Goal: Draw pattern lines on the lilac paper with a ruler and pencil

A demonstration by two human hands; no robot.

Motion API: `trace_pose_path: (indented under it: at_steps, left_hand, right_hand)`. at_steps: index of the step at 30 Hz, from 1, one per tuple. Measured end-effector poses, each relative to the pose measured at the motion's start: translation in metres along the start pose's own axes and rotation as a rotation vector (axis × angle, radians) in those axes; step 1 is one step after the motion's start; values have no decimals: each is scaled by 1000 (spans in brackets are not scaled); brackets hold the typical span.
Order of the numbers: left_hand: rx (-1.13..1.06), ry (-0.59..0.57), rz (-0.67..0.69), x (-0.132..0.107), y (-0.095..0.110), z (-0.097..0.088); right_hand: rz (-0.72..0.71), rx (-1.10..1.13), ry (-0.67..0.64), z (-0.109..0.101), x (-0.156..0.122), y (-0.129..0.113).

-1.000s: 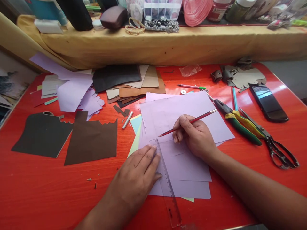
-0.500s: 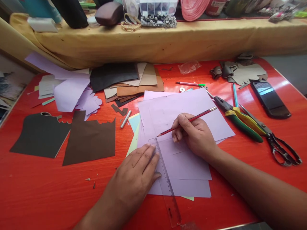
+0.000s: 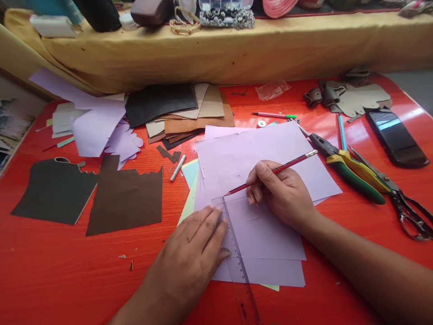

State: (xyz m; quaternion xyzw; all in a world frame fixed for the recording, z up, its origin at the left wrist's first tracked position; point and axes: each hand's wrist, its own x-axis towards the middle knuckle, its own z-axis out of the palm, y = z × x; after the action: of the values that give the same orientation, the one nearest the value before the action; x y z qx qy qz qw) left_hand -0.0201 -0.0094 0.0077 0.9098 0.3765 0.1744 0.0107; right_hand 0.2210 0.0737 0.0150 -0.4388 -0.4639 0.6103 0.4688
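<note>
Head view: between the desk point(image 3: 54, 275) side edges, press your flat, outstretched left hand point(image 3: 196, 246) evenly on the ruler point(image 3: 241, 264), and steady the pencil point(image 3: 297, 159) pinched in your curled right hand point(image 3: 282, 189)

Lilac sheets point(image 3: 270, 241): plain. Other sheets: pale green one point(image 3: 188, 205), light blue one point(image 3: 190, 169). Pencil point(image 3: 289, 165): red, dark stripe, silvery end. Ruler point(image 3: 237, 257): clear, dark ticks. Desk point(image 3: 61, 271): red, faint streaky grain. Flat pieces: charcoal one point(image 3: 54, 192), dark brown one point(image 3: 126, 201). Pliers point(image 3: 348, 169): green/yellow handles.
</note>
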Motion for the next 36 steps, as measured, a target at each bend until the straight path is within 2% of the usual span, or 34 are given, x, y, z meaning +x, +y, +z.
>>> trace_pose_path:
  at_steps: [13,36]
  left_hand:
    - [6,-33,29,-1,-7,-4]
    - [-7,-54,26,-1,-7,-5]
  right_hand:
    - [43,42,-22,-2,0,1]
    - [60,39,-17,-2,0,-1]
